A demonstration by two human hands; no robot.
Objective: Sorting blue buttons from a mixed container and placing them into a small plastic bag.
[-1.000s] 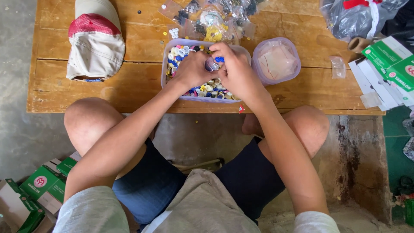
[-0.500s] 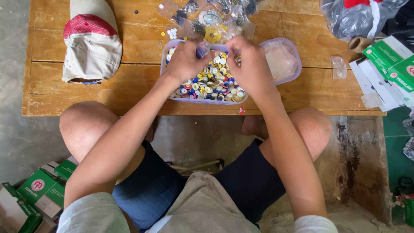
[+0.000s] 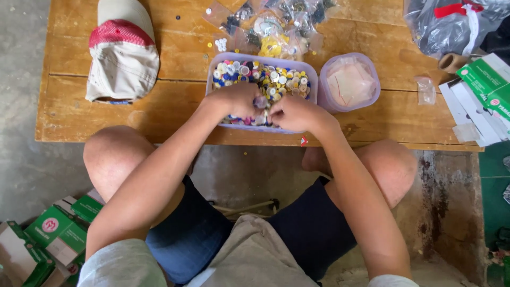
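On the wooden table, a red-and-cream cap lies far left. The left hand and right hand meet over the lilac tub of buttons, fingers curled together pinching something small. Buttons look light, hard, slippery; best pinched by the rim. Right: round tub, green-and-white cartons.

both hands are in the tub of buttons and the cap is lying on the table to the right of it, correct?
Not quite. The head view shows both hands, left and right, in the tub of buttons, but the cap lies on the table to the tub's left, not its right.
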